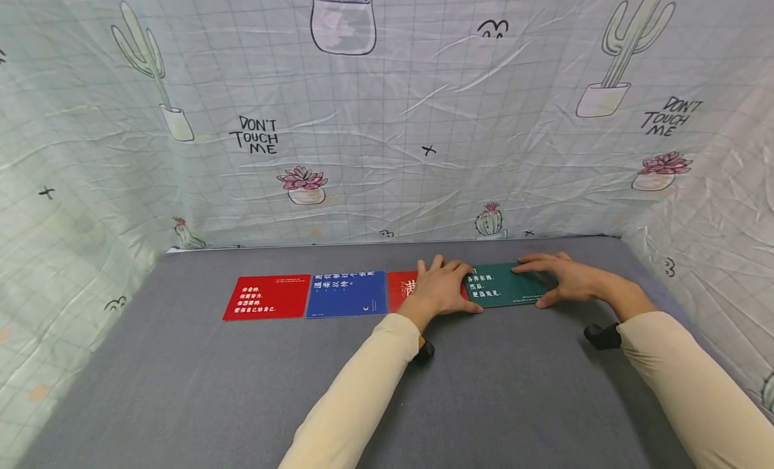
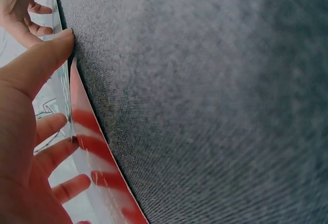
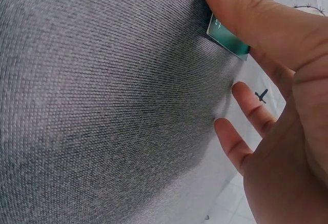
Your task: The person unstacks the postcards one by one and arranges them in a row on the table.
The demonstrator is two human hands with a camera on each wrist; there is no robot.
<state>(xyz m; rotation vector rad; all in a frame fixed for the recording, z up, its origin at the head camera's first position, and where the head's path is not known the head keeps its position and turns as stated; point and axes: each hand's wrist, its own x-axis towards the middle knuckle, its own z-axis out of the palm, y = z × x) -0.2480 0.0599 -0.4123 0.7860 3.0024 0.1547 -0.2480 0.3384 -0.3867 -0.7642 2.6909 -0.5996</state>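
A green card point(image 1: 498, 293) with white lettering lies at the right end of a row on the grey tabletop. My left hand point(image 1: 441, 286) grips its left end, the thumb on the near edge and the fingers toward the far edge. At the right end, my right hand point(image 1: 568, 281) holds the same card between thumb and index finger, the other fingers spread free in the right wrist view. A red card point(image 1: 396, 282) with white characters lies just left of the green one, partly hidden under my left hand.
Farther left in the row lie a blue card point(image 1: 347, 301) and another red card point(image 1: 266, 304), both with white lettering. A pale cloth point(image 1: 387, 119) printed with cacti hangs behind the grey tabletop point(image 1: 242, 388) and along both sides.
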